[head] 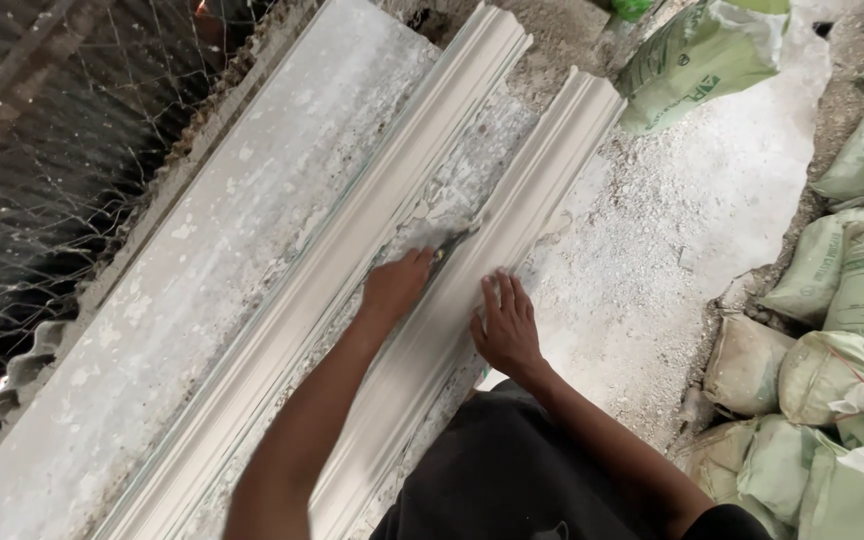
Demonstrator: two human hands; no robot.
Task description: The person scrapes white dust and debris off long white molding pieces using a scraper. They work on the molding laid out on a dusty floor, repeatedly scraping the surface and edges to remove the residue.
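While the left hand (395, 287) grips a small scraper (449, 243) against the dusty strip between two long white plaster mouldings, the right hand (505, 326) lies open, fingers spread flat on the right moulding (552, 170); the left moulding (352, 250) runs alongside; green sacks (832, 340) are piled far right.

The two plaster mouldings (512, 200) are showing a matt, chalky white finish. Between them, the slab (202, 270) is looking rough, flaking and grey. Right of the mouldings, woven plastic sacks (852, 290) are appearing dusty.
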